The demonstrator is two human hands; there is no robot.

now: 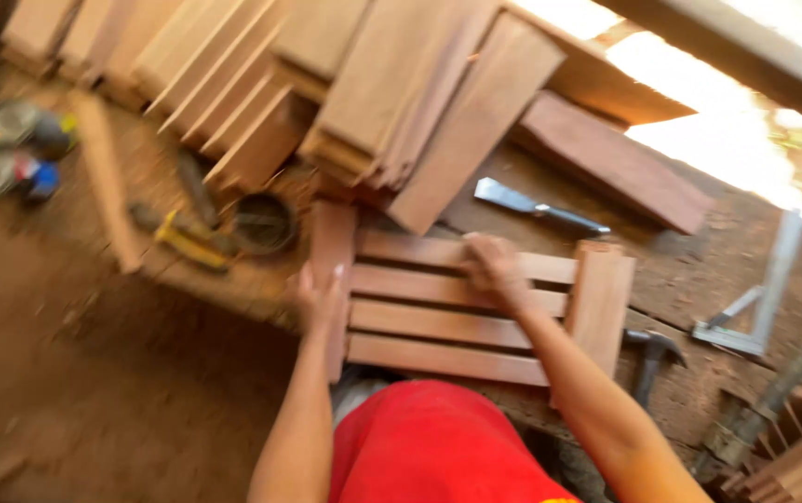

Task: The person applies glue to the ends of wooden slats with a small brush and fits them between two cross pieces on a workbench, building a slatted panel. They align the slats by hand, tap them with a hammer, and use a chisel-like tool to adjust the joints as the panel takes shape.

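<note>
A slatted wooden panel (438,321), with several horizontal slats between two upright end boards, lies on a dusty workbench (699,270) in front of me. My left hand (320,300) grips the panel's left end board. My right hand (492,268) rests flat on the upper slats near the middle. The frame is motion-blurred. My red shirt fills the bottom centre.
Stacks of cut boards (391,93) lie across the back of the bench. A chisel (536,207) lies behind the panel, a hammer (650,359) to its right, a metal square (759,298) further right. A yellow-handled tool (187,240), a round tin (263,224) and cans (10,149) are at left.
</note>
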